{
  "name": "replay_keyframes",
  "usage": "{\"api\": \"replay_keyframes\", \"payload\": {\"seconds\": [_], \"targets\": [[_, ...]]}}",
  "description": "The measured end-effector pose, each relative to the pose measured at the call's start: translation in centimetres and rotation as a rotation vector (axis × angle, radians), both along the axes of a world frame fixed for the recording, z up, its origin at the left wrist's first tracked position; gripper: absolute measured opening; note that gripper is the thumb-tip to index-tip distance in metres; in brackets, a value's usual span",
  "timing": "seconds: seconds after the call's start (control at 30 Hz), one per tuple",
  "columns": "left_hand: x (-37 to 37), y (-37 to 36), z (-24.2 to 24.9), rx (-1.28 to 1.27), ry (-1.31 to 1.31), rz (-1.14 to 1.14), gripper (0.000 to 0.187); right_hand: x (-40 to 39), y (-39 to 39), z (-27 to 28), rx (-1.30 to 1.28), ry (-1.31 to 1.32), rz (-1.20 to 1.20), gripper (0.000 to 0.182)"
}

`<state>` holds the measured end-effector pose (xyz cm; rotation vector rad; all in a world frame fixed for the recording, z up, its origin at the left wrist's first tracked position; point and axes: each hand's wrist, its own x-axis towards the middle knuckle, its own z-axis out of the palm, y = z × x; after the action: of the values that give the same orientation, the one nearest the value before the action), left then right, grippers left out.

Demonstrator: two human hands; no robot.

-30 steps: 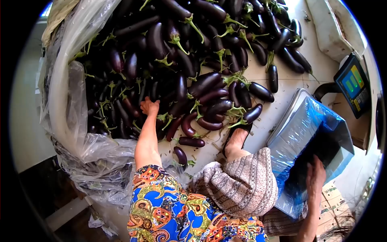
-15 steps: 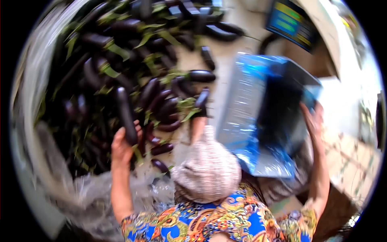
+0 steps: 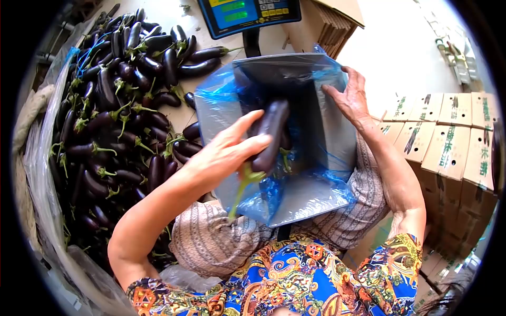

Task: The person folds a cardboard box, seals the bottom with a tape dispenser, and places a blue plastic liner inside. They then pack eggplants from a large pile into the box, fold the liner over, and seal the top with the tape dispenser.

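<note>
My left hand grips a dark purple eggplant over the mouth of a box lined with blue plastic film. The eggplant's green stem hangs toward me. Partly hidden behind it, another dark shape with a bit of green shows inside the box. My right hand is closed on the box's right rim, thumb inside and fingers outside. The box leans open toward me, between my knees. To its left lies a large heap of eggplants, stems pointing in many directions.
A scale with a lit display stands behind the box. Folded cardboard is stacked beside the scale. Printed cartons fill the right side. Clear plastic sheeting edges the heap on the left.
My left hand has carried the eggplant from the heap rightward to over the box. My right hand stays on the box rim. The view has turned toward the right.
</note>
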<state>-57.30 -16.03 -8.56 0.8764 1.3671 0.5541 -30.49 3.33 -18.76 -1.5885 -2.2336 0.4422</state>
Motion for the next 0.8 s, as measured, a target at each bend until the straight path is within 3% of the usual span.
{"api": "replay_keyframes", "payload": {"seconds": [0.1, 0.17, 0.27, 0.37, 0.5, 0.6, 0.7, 0.77, 0.8], "targets": [[5.1, 3.5, -5.8, -0.058, -0.06, 0.056, 0.075, 0.7, 1.0, -1.1, -0.341, 0.027, 0.032, 0.076], [7.9, 5.2, -10.7, -0.044, 0.052, 0.059, 0.085, 0.5, 0.7, -1.1, -0.309, 0.042, 0.05, 0.079], [10.4, 6.6, -18.7, 0.051, 0.264, -0.127, 0.088, 0.8, 0.5, -1.1, -0.296, 0.042, 0.073, 0.081], [12.4, 6.9, -20.8, 0.169, 0.463, -0.218, 0.089, 0.8, 0.3, -0.4, -0.342, 0.036, 0.099, 0.082], [12.3, 7.5, -19.6, 0.13, 0.556, -0.28, 0.083, 0.9, -0.1, -0.6, -0.28, 0.017, 0.147, 0.079], [9.6, 7.4, -17.7, 0.339, 0.512, -0.47, 0.067, 0.8, -0.3, 1.5, -0.24, -0.095, 0.195, 0.071], [6.7, 4.8, -14.6, 0.539, 0.806, -1.084, 0.041, 1.0, -0.4, 2.7, -0.155, -0.259, 0.241, 0.061], [6.0, 2.3, -12.8, 0.422, 0.895, -1.415, 0.023, 1.0, -1.0, 3.1, 0.013, -0.447, 0.265, 0.055], [6.1, 1.3, -12.1, 0.412, 0.909, -1.443, 0.019, 0.5, -1.4, 4.5, 0.048, -0.483, 0.299, 0.042]]}}
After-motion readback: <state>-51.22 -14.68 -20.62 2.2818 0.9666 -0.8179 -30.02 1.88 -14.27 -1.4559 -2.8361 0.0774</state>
